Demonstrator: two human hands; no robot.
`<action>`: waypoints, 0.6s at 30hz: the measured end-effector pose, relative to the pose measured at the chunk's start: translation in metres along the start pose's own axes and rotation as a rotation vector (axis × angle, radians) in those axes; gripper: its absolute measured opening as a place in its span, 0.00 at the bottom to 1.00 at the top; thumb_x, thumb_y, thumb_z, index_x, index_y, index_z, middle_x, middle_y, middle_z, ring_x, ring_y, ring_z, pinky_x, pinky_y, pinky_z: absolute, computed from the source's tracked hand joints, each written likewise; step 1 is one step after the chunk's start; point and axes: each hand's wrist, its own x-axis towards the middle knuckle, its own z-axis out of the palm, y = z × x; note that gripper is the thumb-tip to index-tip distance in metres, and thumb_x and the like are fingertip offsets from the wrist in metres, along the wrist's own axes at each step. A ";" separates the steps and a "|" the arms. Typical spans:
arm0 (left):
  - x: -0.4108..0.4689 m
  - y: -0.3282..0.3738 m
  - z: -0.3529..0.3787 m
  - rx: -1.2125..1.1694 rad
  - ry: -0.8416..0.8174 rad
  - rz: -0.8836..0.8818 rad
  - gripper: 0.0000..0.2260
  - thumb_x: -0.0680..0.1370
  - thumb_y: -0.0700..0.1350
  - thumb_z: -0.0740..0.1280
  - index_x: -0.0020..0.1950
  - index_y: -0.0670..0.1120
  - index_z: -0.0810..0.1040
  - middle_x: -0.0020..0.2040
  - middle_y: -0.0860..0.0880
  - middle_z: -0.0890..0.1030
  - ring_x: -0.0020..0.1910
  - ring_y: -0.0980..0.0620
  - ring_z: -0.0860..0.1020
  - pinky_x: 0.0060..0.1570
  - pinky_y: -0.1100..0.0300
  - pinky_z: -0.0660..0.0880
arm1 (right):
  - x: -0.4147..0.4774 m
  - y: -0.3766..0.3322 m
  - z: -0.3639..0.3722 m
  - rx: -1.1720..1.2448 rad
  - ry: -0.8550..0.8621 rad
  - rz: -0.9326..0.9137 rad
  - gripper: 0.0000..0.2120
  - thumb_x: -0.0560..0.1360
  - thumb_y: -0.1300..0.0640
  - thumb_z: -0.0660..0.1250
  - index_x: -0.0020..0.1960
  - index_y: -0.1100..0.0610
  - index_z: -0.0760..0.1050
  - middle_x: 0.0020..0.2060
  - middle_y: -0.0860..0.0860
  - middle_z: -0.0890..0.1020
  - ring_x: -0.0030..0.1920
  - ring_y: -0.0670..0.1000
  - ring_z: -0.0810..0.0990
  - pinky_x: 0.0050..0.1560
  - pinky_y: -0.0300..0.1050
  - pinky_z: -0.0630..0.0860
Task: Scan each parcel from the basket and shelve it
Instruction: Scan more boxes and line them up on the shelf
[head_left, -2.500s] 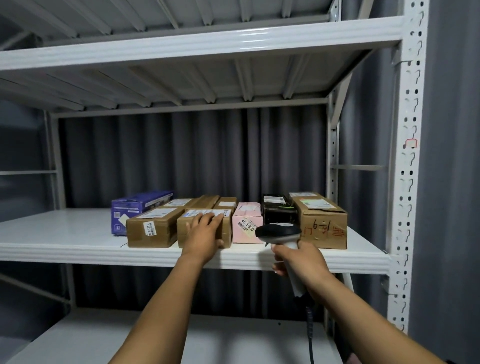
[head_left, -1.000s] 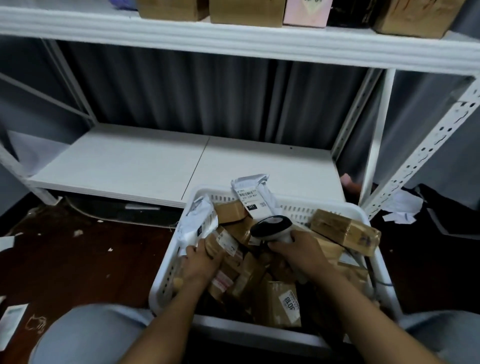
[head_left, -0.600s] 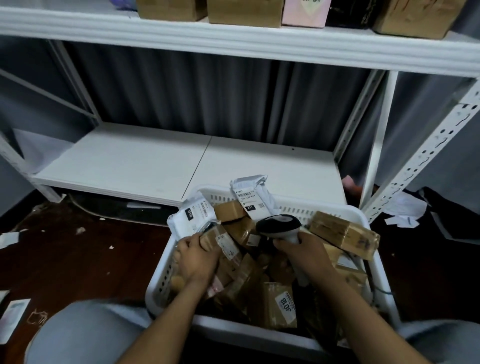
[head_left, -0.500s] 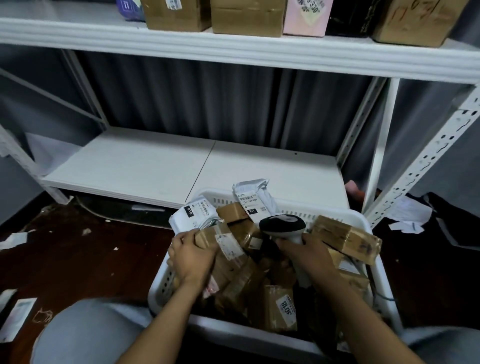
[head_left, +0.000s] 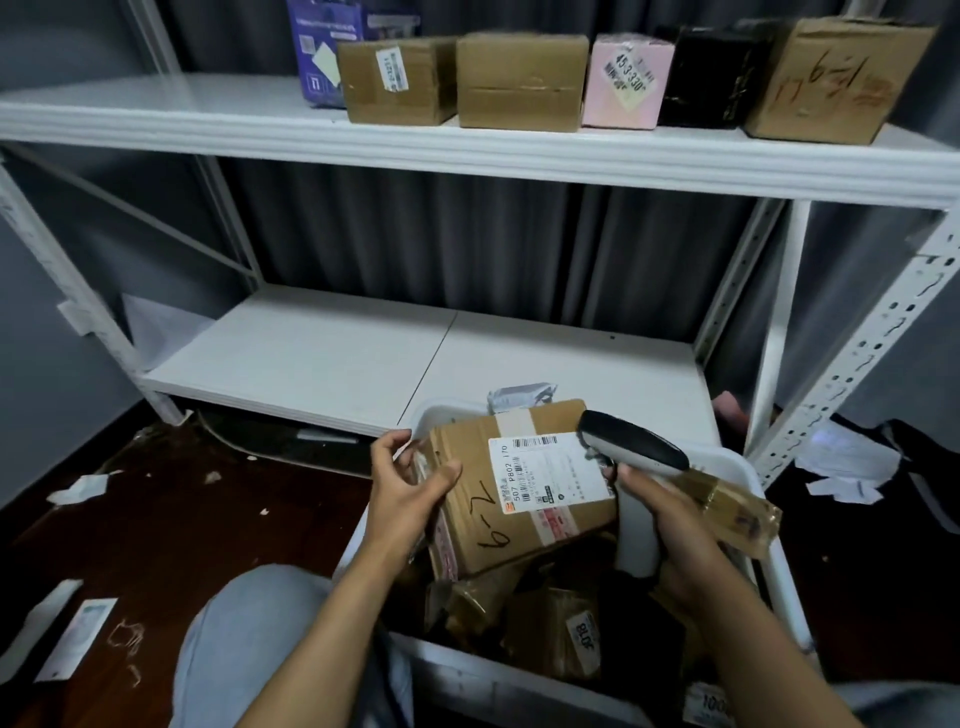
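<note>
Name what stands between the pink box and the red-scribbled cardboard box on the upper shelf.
A black box, in the head view, between the pink box and the scribbled cardboard box.

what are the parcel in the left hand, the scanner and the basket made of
Parcel: brown cardboard, matte, with tape strips and a paper label.
Scanner: seemingly hard plastic, glossy black top, white handle.
Basket: likely moulded white plastic, smooth rim.
</note>
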 end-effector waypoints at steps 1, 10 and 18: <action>0.000 -0.001 0.003 0.014 -0.004 -0.023 0.34 0.61 0.52 0.78 0.62 0.50 0.67 0.59 0.51 0.76 0.52 0.63 0.78 0.52 0.62 0.74 | -0.001 0.001 0.001 0.022 0.000 -0.014 0.16 0.74 0.55 0.68 0.58 0.62 0.80 0.51 0.61 0.85 0.52 0.61 0.84 0.57 0.55 0.77; 0.005 -0.006 0.024 0.021 -0.425 -0.159 0.56 0.60 0.57 0.79 0.76 0.68 0.44 0.72 0.50 0.71 0.68 0.49 0.73 0.65 0.45 0.72 | -0.003 -0.013 -0.002 0.135 0.192 -0.112 0.18 0.74 0.55 0.71 0.61 0.61 0.77 0.49 0.60 0.85 0.49 0.61 0.85 0.45 0.52 0.81; 0.017 0.025 0.021 0.276 -0.280 0.019 0.49 0.71 0.40 0.75 0.78 0.61 0.45 0.70 0.56 0.64 0.63 0.58 0.66 0.39 0.75 0.74 | -0.005 -0.036 -0.010 -0.322 0.238 -0.149 0.09 0.76 0.52 0.69 0.52 0.56 0.80 0.45 0.54 0.86 0.46 0.54 0.85 0.48 0.50 0.81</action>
